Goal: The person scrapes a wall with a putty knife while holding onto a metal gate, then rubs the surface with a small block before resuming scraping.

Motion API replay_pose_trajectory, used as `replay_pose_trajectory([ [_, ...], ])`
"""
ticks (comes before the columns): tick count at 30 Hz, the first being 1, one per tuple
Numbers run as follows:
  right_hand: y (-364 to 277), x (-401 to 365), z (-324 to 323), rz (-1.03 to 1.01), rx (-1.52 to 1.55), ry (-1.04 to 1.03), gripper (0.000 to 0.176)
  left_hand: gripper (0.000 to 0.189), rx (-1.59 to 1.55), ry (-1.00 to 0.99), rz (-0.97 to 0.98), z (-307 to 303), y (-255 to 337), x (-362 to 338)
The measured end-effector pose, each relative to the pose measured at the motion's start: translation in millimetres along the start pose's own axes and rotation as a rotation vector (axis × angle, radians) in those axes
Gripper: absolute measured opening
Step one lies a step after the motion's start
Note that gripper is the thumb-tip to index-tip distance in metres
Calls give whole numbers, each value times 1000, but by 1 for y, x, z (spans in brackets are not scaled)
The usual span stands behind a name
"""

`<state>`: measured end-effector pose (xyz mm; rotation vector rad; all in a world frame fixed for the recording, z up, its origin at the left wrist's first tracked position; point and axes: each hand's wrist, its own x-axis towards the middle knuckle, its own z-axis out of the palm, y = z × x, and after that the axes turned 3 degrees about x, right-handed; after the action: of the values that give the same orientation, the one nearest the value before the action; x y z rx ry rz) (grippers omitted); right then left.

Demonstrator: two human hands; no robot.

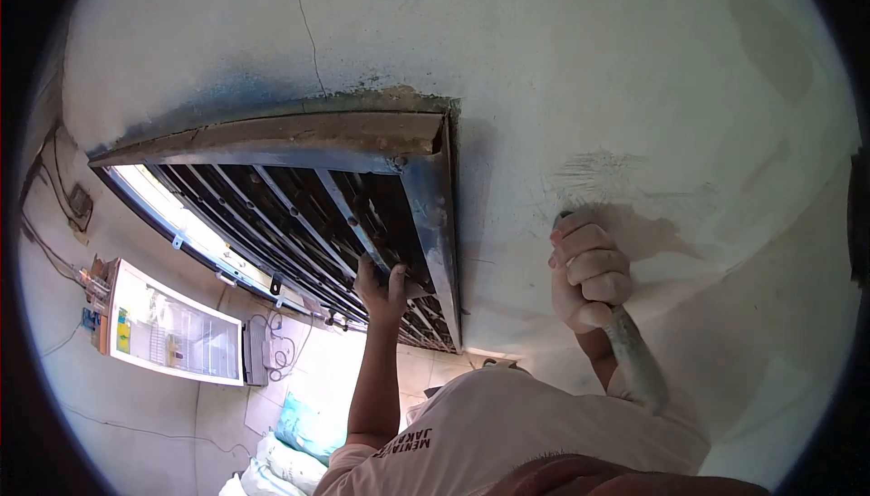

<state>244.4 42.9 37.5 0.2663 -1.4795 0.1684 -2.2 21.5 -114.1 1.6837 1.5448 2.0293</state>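
At the wall on the right, my right hand is closed in a fist around a long grey tool. The tool's smeared, blade-like part widens below the fist, and a dark end pokes out above the thumb. Dark scratch marks and a brownish patch show on the pale wall close by. To the left, my left hand grips a bar of the dark slatted metal door, its fingers curled behind the bar. A worn metal frame edges the door.
A glass-fronted display case stands at the left, with a grey box and loops of cable by it. White sacks and a teal bag lie at the bottom left. Wires run along the left wall.
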Motion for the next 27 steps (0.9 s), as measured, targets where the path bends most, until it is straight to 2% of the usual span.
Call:
replay_pose_trajectory([
  [4,-27,3,-4,97,38,-81,50,36,-2,-15,-7,-1,-3,-1],
  [5,-36,5,0,124,45,-50,50,36,8,-25,-15,-2,-2,0],
  [9,-55,11,3,206,57,-73,66,37,78,-53,10,-7,-3,2],
  [13,-72,10,-15,342,126,-131,61,36,57,-38,-23,-5,-4,0],
  [15,-87,7,-35,454,66,-145,67,36,77,-58,-33,-6,-2,0],
  [17,-96,5,-33,445,138,-7,81,37,90,-73,-46,-8,-1,0],
  [20,-102,13,-28,485,242,109,83,37,101,-87,-57,-8,-1,-1],
  [21,-104,13,-29,480,285,111,74,37,114,-90,-54,-9,0,-1],
  [24,-104,26,-38,421,79,-54,60,36,125,-84,-36,-8,0,0],
  [25,-109,34,-33,453,6,-69,39,35,127,-82,-33,-9,1,-1],
  [27,-114,41,-32,422,95,-70,35,35,112,-95,-46,-11,5,0],
])
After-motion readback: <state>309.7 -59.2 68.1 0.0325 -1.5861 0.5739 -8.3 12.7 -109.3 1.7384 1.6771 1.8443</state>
